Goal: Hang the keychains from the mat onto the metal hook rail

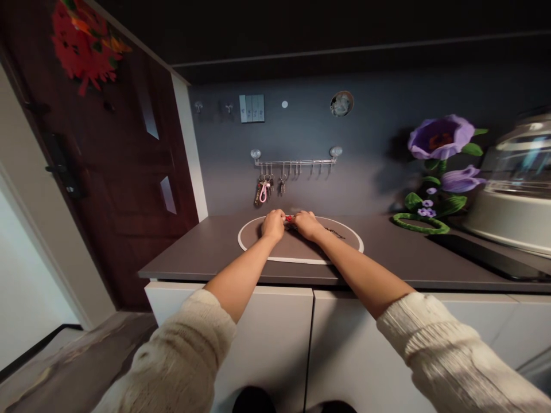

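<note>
My left hand [272, 224] and my right hand [305, 224] are close together over a rounded, white-edged brown mat [297, 250] on the counter. Between them shows a small red thing [288, 218], with the fingers of both hands curled in around it. Its kind is too small to make out, and the hands cover most of it. Something dark lies under the fingers, mostly hidden. Just right of my right hand, a thin dark strap-like piece [336, 233] rests on the mat.
Several keys [282, 184] and a pink strap [263, 192] hang from a clear hook rail [297, 163] on the wall. To the right are purple crocheted flowers [443, 137], a black flat slab [486, 255] and a domed appliance [516, 195]. A dark door [124, 172] is at left.
</note>
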Demonstrator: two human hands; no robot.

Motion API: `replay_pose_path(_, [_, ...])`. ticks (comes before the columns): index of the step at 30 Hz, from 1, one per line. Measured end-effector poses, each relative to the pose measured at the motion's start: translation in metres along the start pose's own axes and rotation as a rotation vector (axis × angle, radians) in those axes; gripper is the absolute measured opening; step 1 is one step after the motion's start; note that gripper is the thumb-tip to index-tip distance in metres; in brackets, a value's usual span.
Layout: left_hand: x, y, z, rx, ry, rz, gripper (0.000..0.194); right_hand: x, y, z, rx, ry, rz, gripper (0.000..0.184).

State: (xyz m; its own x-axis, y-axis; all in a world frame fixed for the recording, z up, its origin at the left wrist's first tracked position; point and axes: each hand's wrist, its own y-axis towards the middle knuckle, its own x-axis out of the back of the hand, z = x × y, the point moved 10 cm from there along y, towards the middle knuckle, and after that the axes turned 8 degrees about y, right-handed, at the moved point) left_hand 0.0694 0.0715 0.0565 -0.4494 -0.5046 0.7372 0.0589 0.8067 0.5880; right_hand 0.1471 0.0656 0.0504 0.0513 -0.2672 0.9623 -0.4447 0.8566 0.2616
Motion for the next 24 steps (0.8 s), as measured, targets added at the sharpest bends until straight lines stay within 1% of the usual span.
replay_pose_path(4, [0.0,0.001,0.0,-0.008,-0.005,-0.003,0.017,0.01,0.002,-0.008,0.032,0.086,-0.129,0.025])
replay_pose_path(7, [0.001,0.0,-0.003,-0.024,-0.003,-0.008,0.017,0.019,0.003,-0.016,0.043,0.199,-0.251,0.025])
replay_pose_path(10, [0.003,-0.001,-0.005,-0.039,-0.015,-0.024,0.016,0.026,0.002,-0.023,0.043,0.327,-0.345,0.024])
replay_pose_path(14, [0.006,-0.001,-0.009,-0.072,-0.05,-0.06,0.015,0.035,-0.002,-0.032,0.05,0.543,-0.454,0.032])
replay_pose_path(19, [0.011,0.0,-0.017,-0.13,-0.124,-0.103,0.016,0.043,-0.008,-0.032,0.124,0.75,-0.515,0.029])
replay_pose_path(24, [0.016,0.0,-0.016,-0.116,-0.205,-0.133,0.015,0.051,-0.012,-0.029,0.18,0.873,-0.564,0.024])
